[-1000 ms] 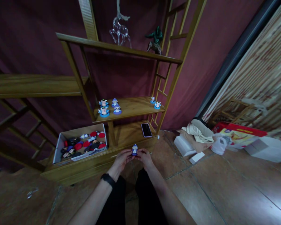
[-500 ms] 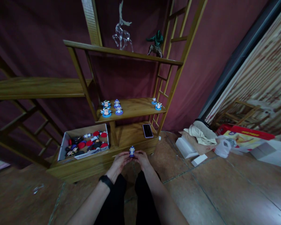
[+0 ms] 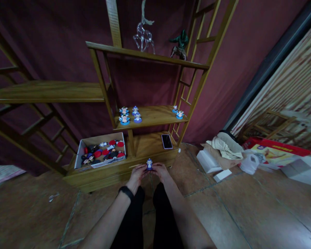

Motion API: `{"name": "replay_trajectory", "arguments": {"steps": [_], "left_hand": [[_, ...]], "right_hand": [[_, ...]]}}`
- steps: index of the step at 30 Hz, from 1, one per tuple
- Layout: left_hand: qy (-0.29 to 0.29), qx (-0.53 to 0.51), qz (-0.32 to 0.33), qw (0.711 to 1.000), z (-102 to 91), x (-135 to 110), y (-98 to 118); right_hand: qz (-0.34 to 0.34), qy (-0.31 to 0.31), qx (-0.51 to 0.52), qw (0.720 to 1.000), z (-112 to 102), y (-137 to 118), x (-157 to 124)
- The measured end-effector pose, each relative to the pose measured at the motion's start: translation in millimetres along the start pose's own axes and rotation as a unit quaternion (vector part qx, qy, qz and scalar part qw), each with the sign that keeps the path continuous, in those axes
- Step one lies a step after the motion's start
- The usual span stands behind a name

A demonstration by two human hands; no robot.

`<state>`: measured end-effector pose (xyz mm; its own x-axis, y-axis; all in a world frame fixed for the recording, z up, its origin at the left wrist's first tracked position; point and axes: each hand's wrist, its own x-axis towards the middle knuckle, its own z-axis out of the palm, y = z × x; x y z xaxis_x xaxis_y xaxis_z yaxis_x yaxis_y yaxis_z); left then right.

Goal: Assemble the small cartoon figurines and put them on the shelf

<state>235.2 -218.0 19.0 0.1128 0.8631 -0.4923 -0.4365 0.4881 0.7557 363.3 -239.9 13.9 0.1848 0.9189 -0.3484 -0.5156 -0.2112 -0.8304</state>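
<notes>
Fingers: both sets pinch the small blue figurine (image 3: pixel 149 164) upright.
Left hand (image 3: pixel 138 173): grips its left side.
Right hand (image 3: pixel 160 172): grips its right side.
Behind: wooden shelf (image 3: pixel 152 117), phone (image 3: pixel 167 141).

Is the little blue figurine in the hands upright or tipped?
Upright: the figurine shows its head on top, gripped from both sides by the left hand and right hand.

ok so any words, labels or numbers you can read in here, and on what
Nothing can be read.
On the red and yellow box: print too blurred to read.
On the paper, lying on the floor at left: any print too small.
On the figure held by left hand and right hand: no text shows.
</notes>
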Motion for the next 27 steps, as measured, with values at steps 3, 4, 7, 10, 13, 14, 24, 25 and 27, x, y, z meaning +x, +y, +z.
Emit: {"name": "replay_trajectory", "arguments": {"steps": [3, 4, 7, 10, 13, 14, 24, 25, 27], "left_hand": [[0.000, 0.008, 0.000, 1.000, 0.5, -1.0, -0.4], [0.001, 0.009, 0.000, 1.000, 0.6, -1.3, -0.4], [0.010, 0.013, -0.005, 1.000, 1.5, -1.9, -0.1], [0.022, 0.016, -0.010, 1.000, 2.4, -2.6, -0.4], [0.017, 0.016, -0.006, 1.000, 2.6, -3.9, -0.7], [0.015, 0.016, -0.002, 1.000, 2.4, -4.2, -0.8], [0.000, -0.026, -0.012, 1.000, 2.3, 3.6, -3.9], [-0.001, -0.032, -0.014, 0.999, 2.0, 4.8, -4.8], [-0.004, -0.039, -0.019, 0.999, 1.0, 7.2, -6.6]], "right_hand": [[0.009, -0.003, -0.001, 1.000, -2.5, -1.0, -0.1], [0.012, -0.006, -0.001, 1.000, -3.2, -1.4, -0.4], [0.020, -0.017, 0.001, 1.000, -5.2, -2.4, -0.8], [0.024, -0.018, -0.003, 1.000, -6.4, -1.5, 0.2], [0.021, -0.010, -0.010, 1.000, -6.4, 0.2, 2.1], [0.022, -0.008, -0.013, 1.000, -6.2, 0.3, 2.6], [0.033, -0.009, -0.003, 0.999, -2.7, -6.2, 1.6], [0.035, -0.005, -0.001, 0.999, -2.8, -5.6, 2.2], [0.044, 0.000, 0.000, 0.999, -3.3, -4.0, 4.1]]}}
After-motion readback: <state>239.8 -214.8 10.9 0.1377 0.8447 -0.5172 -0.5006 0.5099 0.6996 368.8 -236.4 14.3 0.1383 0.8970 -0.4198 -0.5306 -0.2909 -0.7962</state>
